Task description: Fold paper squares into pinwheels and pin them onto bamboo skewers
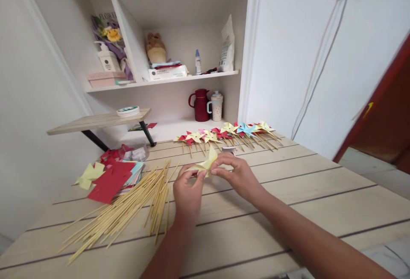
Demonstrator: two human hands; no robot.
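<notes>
With a row of pinwheels (229,133) done at centre, our hands, left (188,191) and right (238,175), pinch a yellow pinwheel (206,163); sticks (128,208) and paper (110,180) remain lower left.

Single head-worn view, forward and down, close over the wooden table (288,210).

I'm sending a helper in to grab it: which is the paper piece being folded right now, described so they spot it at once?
On the wooden table, in front of the row of finished pinwheels, find the two hands. The pale yellow paper is pinched between the left hand and the right hand. It alone is held off the tabletop, with no stick.
</notes>
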